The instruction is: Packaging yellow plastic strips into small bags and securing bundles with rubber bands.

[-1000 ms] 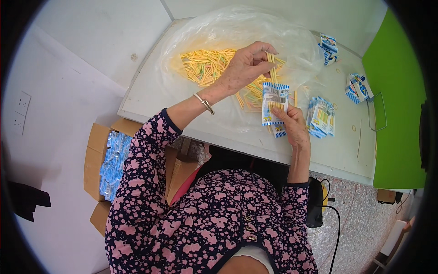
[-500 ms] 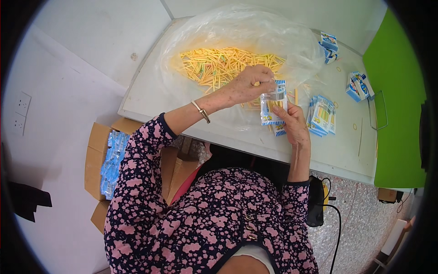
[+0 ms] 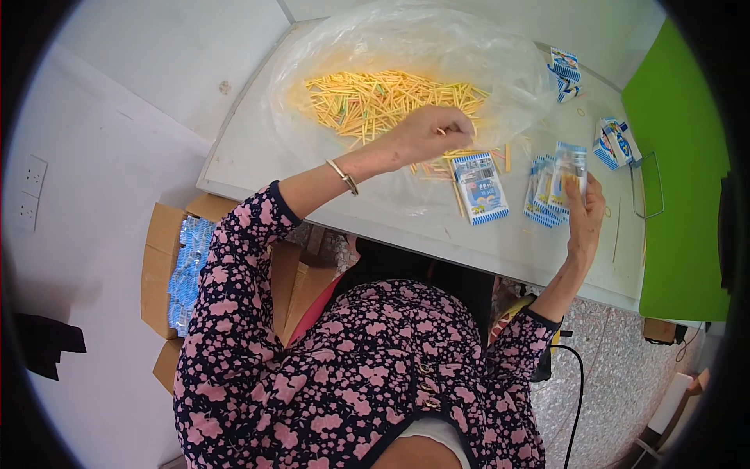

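My right hand [image 3: 586, 215] is closed on a small clear-and-blue packet [image 3: 573, 159], thumb across its front, with yellow sticks showing inside. It is over a pile of similar packets [image 3: 541, 205] on the right of the table. My left hand [image 3: 439, 134] is closed, fingers curled, in front of a heap of thin yellow sticks [image 3: 375, 98], a few of them pink or green. Whatever its fingers hold, if anything, is too small to make out. Just below it lies a blue-and-white packet [image 3: 482, 187], with loose sticks beside it.
A large clear plastic bag [image 3: 500, 66] spreads under and behind the sticks on the white table [image 3: 266, 176]. More packets [image 3: 616, 143] stand by a green panel [image 3: 680, 180] with a wire handle [image 3: 660, 203]. A cardboard box [image 3: 158, 270] of blue packets sits at lower left.
My right hand has carried the packet rightward from beside my left hand to the pile. The blue-and-white packet on the table is now uncovered. My left hand stays near the sticks.
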Demonstrator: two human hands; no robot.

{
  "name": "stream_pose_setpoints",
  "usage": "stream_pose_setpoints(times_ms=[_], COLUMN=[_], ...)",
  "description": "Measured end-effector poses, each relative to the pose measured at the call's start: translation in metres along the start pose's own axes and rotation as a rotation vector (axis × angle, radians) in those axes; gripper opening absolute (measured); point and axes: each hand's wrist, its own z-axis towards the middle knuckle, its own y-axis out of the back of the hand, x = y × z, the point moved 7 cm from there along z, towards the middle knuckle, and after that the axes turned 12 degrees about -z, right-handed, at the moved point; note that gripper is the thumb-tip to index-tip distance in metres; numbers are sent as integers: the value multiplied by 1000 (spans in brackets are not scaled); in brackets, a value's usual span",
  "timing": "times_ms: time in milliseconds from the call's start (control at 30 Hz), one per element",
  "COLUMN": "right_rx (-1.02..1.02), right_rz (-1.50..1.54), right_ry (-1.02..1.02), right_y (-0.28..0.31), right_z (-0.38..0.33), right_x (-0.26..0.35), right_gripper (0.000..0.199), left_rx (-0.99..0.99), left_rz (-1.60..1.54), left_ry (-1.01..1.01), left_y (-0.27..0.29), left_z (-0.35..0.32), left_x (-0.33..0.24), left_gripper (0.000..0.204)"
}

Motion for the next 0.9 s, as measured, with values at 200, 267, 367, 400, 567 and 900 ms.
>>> stream_pose_setpoints(times_ms=[200, 267, 367, 400, 567, 900], right_rx=[-44, -74, -304, -304, -46, 205], right_rz=[-744, -847, -1080, -1077, -699, -186], right_ry=[-134, -92, 80, 83, 439, 201], right_y=[-2, -1, -7, -13, -77, -121], right_z=[-1, -2, -14, -16, -33, -27], right_x=[-42, -25, 8, 16, 62, 32], right_gripper=[58, 59, 57, 57, 46, 23], left_rx=[-6, -145, -155, -158, -258, -191], left_rz=[658, 847, 766, 770, 481, 222], left_ry=[-325, -338, -300, -300, -318, -208], left_y=[-47, -50, -46, -43, -23, -5], left_z=[3, 3, 8, 12, 17, 3], left_x=[26, 29, 40, 43, 43, 23], left_gripper=[30, 25, 26, 26, 13, 13])
